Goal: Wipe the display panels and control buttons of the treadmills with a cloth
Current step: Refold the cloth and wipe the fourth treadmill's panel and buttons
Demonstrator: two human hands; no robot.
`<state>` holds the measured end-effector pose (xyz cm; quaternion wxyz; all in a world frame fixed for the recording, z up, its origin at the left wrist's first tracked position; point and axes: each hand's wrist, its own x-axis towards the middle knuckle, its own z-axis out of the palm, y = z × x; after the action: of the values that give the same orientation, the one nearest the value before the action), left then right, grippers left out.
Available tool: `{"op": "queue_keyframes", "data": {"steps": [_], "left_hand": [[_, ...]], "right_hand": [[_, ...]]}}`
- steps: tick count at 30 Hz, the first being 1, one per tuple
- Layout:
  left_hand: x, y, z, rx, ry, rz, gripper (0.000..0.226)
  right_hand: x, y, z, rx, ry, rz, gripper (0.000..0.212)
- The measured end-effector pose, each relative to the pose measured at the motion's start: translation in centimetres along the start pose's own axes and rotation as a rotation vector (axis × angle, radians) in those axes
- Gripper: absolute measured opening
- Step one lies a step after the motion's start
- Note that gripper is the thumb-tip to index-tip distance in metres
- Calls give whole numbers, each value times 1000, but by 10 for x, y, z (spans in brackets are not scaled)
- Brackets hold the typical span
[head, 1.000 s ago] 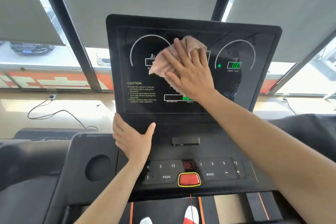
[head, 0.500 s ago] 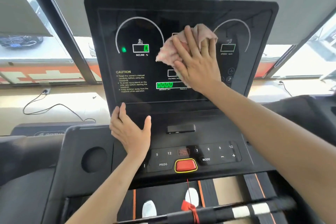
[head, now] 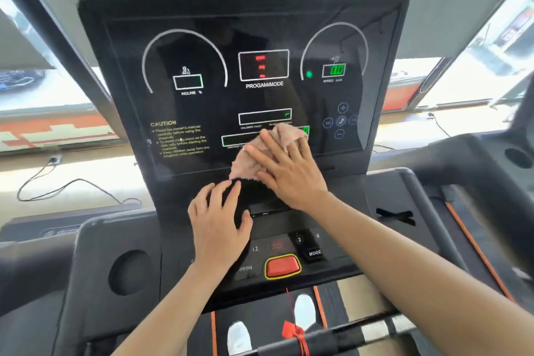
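Pink cloth (head: 244, 167), pressed flat by right hand (head: 291, 176), fingers spread, low on display panel (head: 202, 52) for broad wiping contact. Left hand (head: 216, 228), fingers straight, rests just beneath, apparently steadying; control buttons (head: 315, 253) below, blurred.

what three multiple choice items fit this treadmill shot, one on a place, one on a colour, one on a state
1. Where on the panel is the cloth?
A. top left
B. lower middle
C. top right

2. What colour is the big button below the panel?
A. blue
B. red
C. white

3. How is the right hand on the cloth?
A. flat, pressing it
B. a fist, off it
C. pinching one corner

Answers:
1 B: the cloth lies at the panel's bottom edge, about mid-width.
2 B: the button is red with a yellow rim.
3 A: straight, spread fingers lie over the cloth.
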<state>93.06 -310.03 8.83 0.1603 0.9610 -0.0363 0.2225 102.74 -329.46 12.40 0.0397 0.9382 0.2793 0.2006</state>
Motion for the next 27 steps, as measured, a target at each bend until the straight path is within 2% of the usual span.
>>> {"op": "queue_keyframes", "data": {"steps": [3,6,13,17,22,27], "left_hand": [[9,11,5,-40,-15,70,54],[14,18,9,-61,-11,87,52],[19,23,6,-34,-20,45,48],[20,28,5,-31,-26,17,47],[19,32,8,-47,-17,30,46],[22,44,10,-94,-83,90,47]], "right_hand": [[9,13,-8,-1,6,44,64],[33,28,-31,32,56,195,67],[122,94,-109,93,245,467,73],[124,101,-111,128,289,563,72],[53,68,-53,151,127,667,74],[-16,28,-1,256,-6,791,75]]}}
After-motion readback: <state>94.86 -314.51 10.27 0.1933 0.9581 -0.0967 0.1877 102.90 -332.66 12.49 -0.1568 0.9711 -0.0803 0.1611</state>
